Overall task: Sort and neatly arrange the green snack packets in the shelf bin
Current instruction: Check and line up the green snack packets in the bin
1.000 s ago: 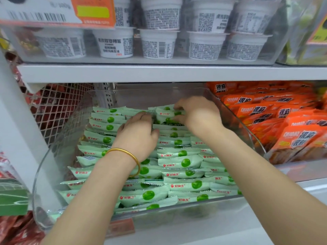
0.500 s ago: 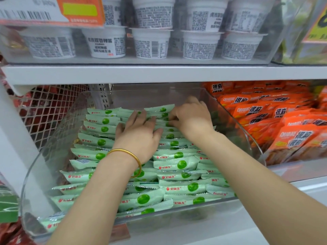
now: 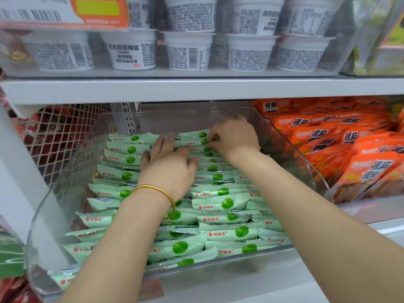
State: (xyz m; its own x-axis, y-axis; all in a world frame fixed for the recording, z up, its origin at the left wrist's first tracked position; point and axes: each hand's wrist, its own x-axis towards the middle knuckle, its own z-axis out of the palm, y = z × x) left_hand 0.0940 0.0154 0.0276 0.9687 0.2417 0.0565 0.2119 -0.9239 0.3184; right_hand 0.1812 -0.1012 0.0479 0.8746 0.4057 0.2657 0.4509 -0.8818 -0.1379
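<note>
- By my reading, most of the pale green plastic snack packets (image 3: 220, 203) already lie in overlapping columns in the clear plastic shelf bin (image 3: 306, 162). The far rows at the fingertips look unfinished.
- The left hand (image 3: 168, 169) lies flat, fingers straight, pressing the middle column.
- The right hand (image 3: 235, 138), just beyond it, pinches a far-row packet with curled fingers.
- Tidy rows lie beneath both wrists.
</note>
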